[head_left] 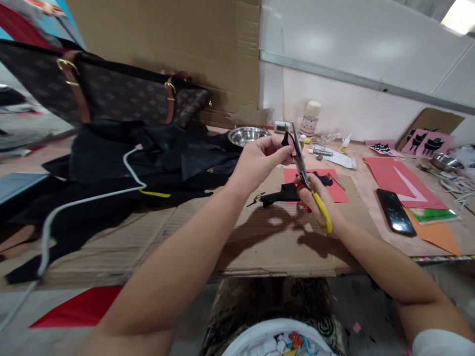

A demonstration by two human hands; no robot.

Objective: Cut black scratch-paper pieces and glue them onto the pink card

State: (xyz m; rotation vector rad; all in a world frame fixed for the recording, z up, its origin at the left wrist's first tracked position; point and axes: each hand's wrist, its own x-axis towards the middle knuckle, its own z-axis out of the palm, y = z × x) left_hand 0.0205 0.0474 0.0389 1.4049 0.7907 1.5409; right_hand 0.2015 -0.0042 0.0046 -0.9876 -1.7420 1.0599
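My left hand is raised over a cardboard sheet and pinches a small piece of black paper. My right hand is closed round the yellow handles of a pair of scissors. The blades point upward and meet the black piece at my left fingertips. Under my hands lie a larger black paper scrap and a red paper sheet.
A patterned brown handbag and black cloth with a white cable fill the left. A steel bowl, a bottle, a glue tube, a black phone, and red, orange and pink papers lie at right.
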